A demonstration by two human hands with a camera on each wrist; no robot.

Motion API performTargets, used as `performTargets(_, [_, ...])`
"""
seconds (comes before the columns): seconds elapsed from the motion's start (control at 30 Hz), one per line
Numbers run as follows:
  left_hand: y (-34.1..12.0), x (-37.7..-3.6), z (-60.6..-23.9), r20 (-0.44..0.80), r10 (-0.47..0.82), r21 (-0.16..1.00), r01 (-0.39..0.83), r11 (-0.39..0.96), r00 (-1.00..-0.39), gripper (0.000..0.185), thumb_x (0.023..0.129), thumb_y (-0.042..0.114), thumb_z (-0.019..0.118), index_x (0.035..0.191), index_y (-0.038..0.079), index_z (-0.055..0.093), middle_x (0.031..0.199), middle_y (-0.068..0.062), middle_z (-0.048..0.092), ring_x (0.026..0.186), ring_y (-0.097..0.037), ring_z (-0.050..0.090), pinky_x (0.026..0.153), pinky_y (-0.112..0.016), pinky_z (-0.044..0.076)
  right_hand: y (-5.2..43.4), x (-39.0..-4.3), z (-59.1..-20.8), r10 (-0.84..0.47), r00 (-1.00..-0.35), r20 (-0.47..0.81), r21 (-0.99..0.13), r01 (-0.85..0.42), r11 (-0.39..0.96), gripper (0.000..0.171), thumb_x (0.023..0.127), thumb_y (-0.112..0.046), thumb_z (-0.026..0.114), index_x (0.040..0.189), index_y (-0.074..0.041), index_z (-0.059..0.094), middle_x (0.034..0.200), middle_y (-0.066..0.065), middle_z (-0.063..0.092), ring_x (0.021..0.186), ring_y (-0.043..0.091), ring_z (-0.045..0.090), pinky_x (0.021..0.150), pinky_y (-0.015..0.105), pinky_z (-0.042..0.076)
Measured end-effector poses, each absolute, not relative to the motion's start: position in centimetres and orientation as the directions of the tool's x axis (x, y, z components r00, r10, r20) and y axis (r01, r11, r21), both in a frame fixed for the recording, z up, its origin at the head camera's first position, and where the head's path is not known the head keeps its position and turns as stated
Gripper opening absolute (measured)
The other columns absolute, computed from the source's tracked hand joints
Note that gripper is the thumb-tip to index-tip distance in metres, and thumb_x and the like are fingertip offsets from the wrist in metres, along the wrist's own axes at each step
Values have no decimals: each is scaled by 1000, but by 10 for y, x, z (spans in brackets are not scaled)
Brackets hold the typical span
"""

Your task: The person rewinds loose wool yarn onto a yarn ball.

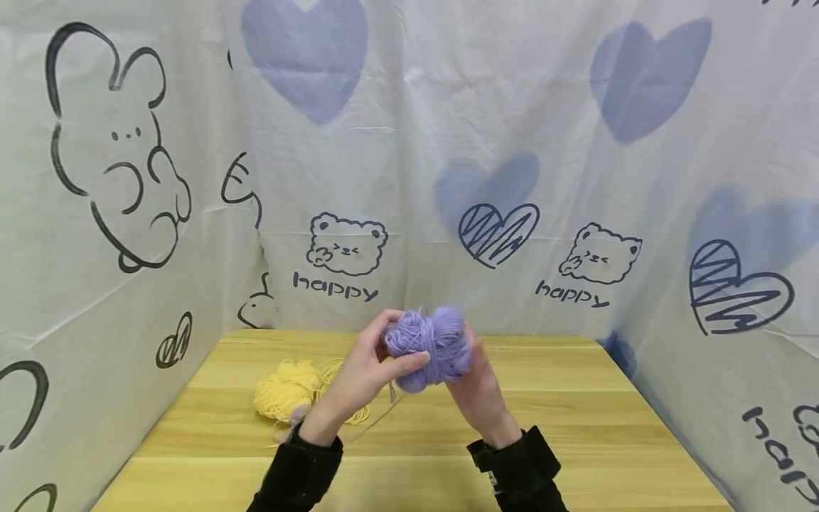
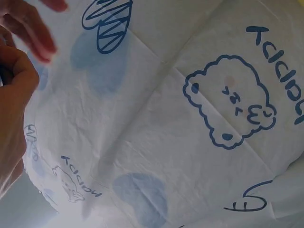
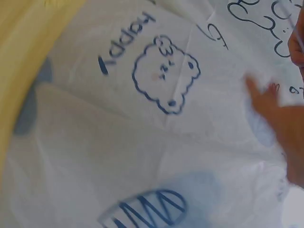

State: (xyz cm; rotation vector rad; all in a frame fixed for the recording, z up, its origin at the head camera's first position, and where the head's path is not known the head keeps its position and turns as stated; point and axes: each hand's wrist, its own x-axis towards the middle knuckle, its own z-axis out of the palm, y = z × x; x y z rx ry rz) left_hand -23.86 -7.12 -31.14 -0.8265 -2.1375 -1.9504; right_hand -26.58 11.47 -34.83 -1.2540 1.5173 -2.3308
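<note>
Nearest you, two black sleeves (image 1: 301,473) come up from the bottom edge over the wooden table (image 1: 576,441).

Your left hand (image 1: 358,380) has its thumb laid across the front of the purple yarn ball (image 1: 430,347) and its fingers curled round the back, a plain grip. Your right hand (image 1: 476,387) cups the ball from the right and beneath; its fingers go behind the wool, so how tightly they close you cannot tell, but it does bear on the ball. The ball is held up off the table, between both hands, about mid-frame.

Handling, as a judgement: light, soft, springy. It will squash under a pinch and shed loops if you take it by loose outer turns. Hold it round the body with spread fingers. A thin strand (image 1: 384,414) trails down from it toward the table; mind it does not snag.

Beyond the left wrist, a loose yellow yarn heap (image 1: 286,390) lies on the table, partly unravelled, apart from the purple ball.

Farthest, the white printed cloth (image 1: 409,178) with bears, hearts and "happy" walls the table on three sides.

Views: only the head camera shows yarn and table. The left wrist camera catches palm and blurred fingertips (image 2: 38,35) against the cloth. The right wrist camera likewise shows blurred fingers (image 3: 263,97), cloth, and a sliver of table edge (image 3: 19,52).
</note>
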Motion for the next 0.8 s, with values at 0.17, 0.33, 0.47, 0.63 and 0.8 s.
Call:
performTargets(0.17, [-79,-239,-311,389,290,919,389,-62,-874,46,88,15,69,127,16,45,122,-17,56,105,-25,63,88,-40,56,113,-275,-357,-662,-576,480,-843,-92,-531,80,94,-61,-9,150,-19,29,128,0,59,109,13,60,84,28,51])
performTargets(0.33, [-85,-243,-309,404,153,915,396,-83,-902,44,89,14,67,125,14,43,126,-13,54,112,-25,58,95,-39,51,112,-278,-362,-624,-674,395,-912,-203,-358,50,107,-39,14,109,-14,58,69,-5,48,53,9,38,46,26,24])
performTargets(0.47, [-87,-247,-311,414,-2,900,410,-146,-910,37,92,11,63,120,11,40,122,-10,53,110,-24,57,94,-38,51,113,-274,-363,-494,-774,397,-918,-339,-205,25,103,-23,43,95,-11,63,60,-4,31,50,11,23,47,31,17])
performTargets(0.63, [-89,-249,-317,406,-150,890,428,-160,-901,37,94,14,62,120,9,37,119,-9,51,106,-21,58,89,-32,54,113,-282,-382,-436,-720,540,-813,-580,-49,16,97,-11,55,95,-4,68,65,0,43,55,12,27,51,27,27])
performTargets(0.8, [-94,-250,-323,429,-207,894,446,-39,-879,45,91,19,66,123,8,36,119,-8,52,105,-21,58,85,-31,55,138,-345,-474,-420,-566,709,-634,-773,-29,20,95,0,54,106,-7,69,71,-2,36,60,8,21,55,25,23])
